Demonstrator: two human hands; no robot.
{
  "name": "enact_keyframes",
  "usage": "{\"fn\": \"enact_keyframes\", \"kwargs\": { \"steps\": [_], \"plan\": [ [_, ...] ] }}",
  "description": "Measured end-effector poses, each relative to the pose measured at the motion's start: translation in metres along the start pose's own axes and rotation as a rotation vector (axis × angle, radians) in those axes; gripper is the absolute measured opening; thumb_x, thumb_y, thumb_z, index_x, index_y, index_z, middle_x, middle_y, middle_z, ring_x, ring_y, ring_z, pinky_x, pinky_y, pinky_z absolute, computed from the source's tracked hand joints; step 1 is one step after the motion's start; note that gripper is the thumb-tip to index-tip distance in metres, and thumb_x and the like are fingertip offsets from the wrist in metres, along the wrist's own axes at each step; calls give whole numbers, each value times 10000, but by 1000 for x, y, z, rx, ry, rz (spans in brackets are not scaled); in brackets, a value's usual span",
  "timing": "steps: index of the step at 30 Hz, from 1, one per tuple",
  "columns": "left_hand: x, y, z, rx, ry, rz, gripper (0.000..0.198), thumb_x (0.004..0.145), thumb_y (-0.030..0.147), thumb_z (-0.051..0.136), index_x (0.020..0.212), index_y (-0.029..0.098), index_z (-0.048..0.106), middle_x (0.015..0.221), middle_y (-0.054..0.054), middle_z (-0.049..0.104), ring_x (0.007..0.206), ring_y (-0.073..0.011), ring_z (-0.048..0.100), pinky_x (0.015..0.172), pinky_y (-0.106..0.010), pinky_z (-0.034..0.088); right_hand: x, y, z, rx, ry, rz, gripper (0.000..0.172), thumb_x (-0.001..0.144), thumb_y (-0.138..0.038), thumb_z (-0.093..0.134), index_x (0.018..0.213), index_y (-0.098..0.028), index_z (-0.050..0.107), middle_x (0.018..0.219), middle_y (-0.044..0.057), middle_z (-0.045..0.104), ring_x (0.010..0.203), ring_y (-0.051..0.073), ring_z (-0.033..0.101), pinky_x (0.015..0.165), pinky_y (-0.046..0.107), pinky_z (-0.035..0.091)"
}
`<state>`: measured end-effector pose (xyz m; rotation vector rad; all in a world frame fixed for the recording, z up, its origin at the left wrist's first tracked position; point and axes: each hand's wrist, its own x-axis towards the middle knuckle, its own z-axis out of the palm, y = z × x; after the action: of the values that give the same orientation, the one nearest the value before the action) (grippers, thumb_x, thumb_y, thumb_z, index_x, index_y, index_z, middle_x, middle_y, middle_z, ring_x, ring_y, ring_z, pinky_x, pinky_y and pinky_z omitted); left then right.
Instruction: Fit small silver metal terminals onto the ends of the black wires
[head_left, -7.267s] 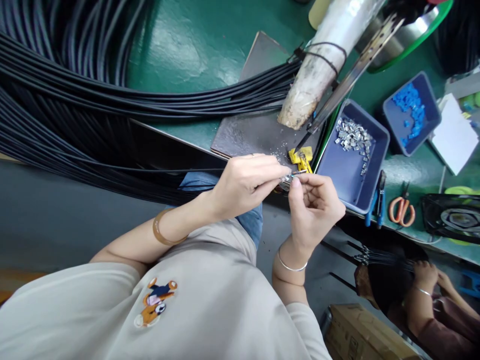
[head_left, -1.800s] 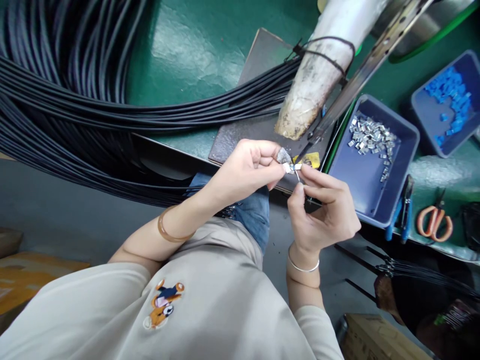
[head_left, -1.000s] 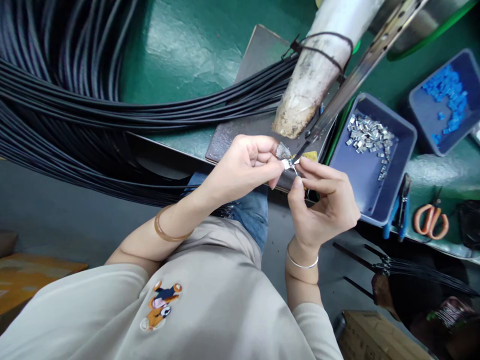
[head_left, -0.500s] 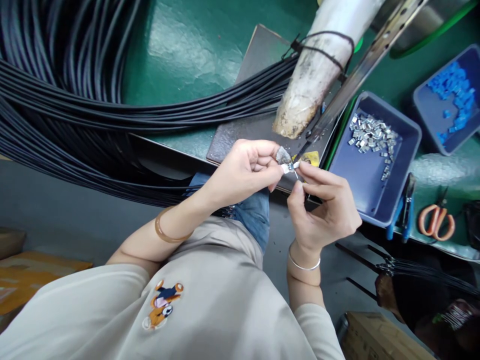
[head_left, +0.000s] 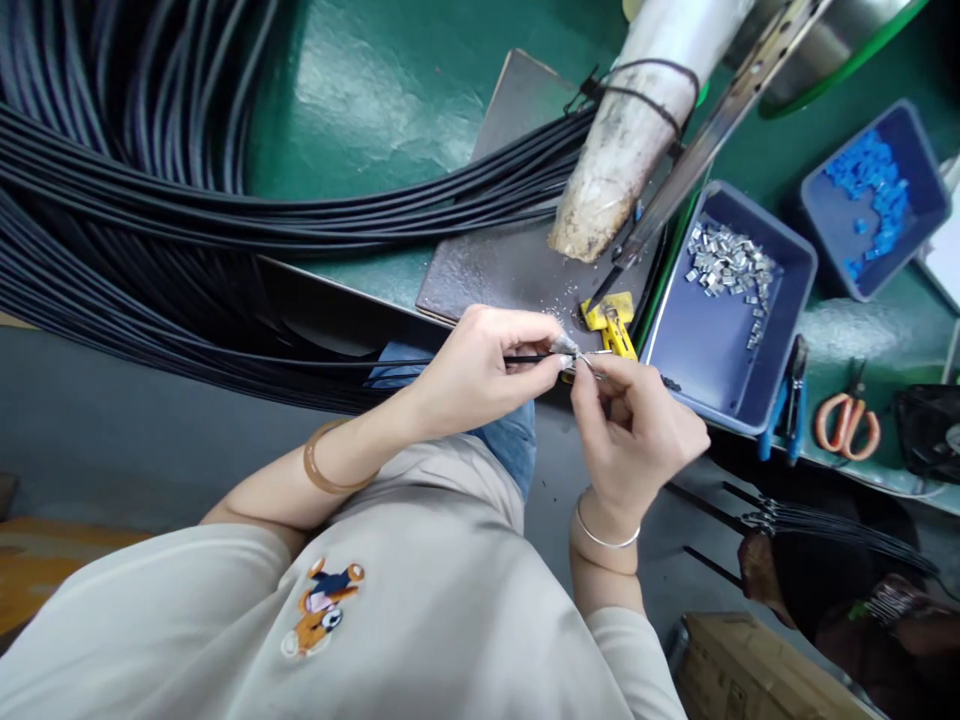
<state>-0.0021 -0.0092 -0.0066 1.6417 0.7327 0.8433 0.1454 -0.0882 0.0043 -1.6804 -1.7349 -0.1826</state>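
Observation:
My left hand (head_left: 487,360) is closed on a black cable (head_left: 529,359) near its end, between thumb and wrapped index finger. The grey wrap (head_left: 564,343) covers that fingertip. Thumb and index finger of my right hand (head_left: 637,420) pinch the thin bare wires (head_left: 586,362) at the cable's end, the fingertips of both hands almost meeting. Just beyond them, a yellow tool (head_left: 613,318) lies at the edge of a dark board (head_left: 495,270). Fingers partly hide the wire ends.
A thick bundle of black cables (head_left: 315,225) runs across the green table. A white tube (head_left: 630,120) and a metal bar (head_left: 697,170) slant over the board. To the right are a bin (head_left: 701,370) of metal pieces, a bin (head_left: 900,250) of blue parts, pliers (head_left: 787,400) and orange-handled cutters (head_left: 847,420).
Both hands have moved slightly down towards my body, off the yellow tool, which now shows more fully. The cable in my left hand has come into sight. The view has shifted a little.

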Motion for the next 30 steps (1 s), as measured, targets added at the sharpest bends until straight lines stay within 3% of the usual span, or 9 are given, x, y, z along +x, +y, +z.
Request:
{"fn": "enact_keyframes", "kwargs": {
  "steps": [4, 8, 10, 14, 17, 19, 22, 25, 30],
  "plan": [
    [-6, -2, 2, 99, 65, 116, 115, 851, 149, 599, 790, 106, 687, 717, -31, 665, 626, -83, 553, 597, -202, 436, 2, -3, 5, 114, -19, 147, 22, 884, -209, 635, 876, -201, 616, 621, -82, 553, 479, 15, 454, 485, 169, 358],
    [-9, -2, 1, -32, 40, 69, 137, 868, 178, 594, 785, 106, 676, 700, -34, 665, 620, -87, 580, 602, -201, 465, 5, 4, 4, 452, -178, 341, 144, 908, -315, 611, 831, -194, 592, 591, -85, 475, 462, 24, 403, 429, 169, 302],
    [-9, -2, 1, -131, 13, 8, 129, 864, 188, 607, 796, 104, 677, 666, -22, 651, 582, -75, 561, 562, -187, 454, 7, 7, 3, 550, -174, 362, 171, 888, -336, 638, 806, -190, 599, 573, -88, 464, 446, 23, 389, 411, 172, 279],
    [-6, -4, 1, -223, 30, -58, 138, 853, 222, 639, 775, 118, 684, 612, 1, 610, 530, -58, 501, 493, -178, 404, 9, 7, 4, 562, 169, 285, 86, 882, -237, 618, 946, -190, 651, 653, -63, 555, 470, 29, 469, 415, 176, 326],
    [-1, -6, 1, -222, 63, -71, 181, 851, 246, 645, 721, 122, 673, 583, 10, 564, 511, -54, 457, 462, -187, 360, 9, 5, 8, 494, 339, 210, 194, 901, -152, 563, 1082, -212, 601, 695, -59, 620, 458, 39, 530, 407, 175, 379],
    [1, -6, 1, -227, 79, -77, 179, 846, 240, 646, 713, 121, 665, 575, 19, 534, 504, -46, 429, 448, -184, 328, 7, 5, 12, 451, 338, 189, 199, 904, -125, 565, 1076, -223, 589, 750, -49, 681, 490, 61, 607, 419, 181, 447],
    [5, -6, 3, -237, 104, -77, 148, 841, 223, 646, 736, 121, 674, 594, 22, 526, 520, -40, 422, 454, -174, 319, 3, 7, 19, 399, 289, 103, 161, 837, -96, 657, 950, -206, 623, 921, 2, 737, 771, 150, 742, 632, 287, 624],
    [7, -7, 5, -252, 131, -59, 117, 831, 200, 650, 748, 125, 683, 633, 13, 559, 563, -47, 467, 496, -166, 374, 1, 9, 24, 353, 233, 0, 179, 802, -65, 678, 913, -195, 626, 1029, 32, 733, 944, 179, 733, 777, 354, 652],
    [11, -7, 6, -302, 153, -44, 95, 815, 155, 649, 724, 130, 660, 635, 17, 571, 579, -49, 492, 523, -159, 418, 3, 8, 27, 353, 212, -34, 176, 824, -57, 638, 921, -194, 586, 1065, 37, 715, 964, 167, 726, 801, 349, 658]
  ]
}}
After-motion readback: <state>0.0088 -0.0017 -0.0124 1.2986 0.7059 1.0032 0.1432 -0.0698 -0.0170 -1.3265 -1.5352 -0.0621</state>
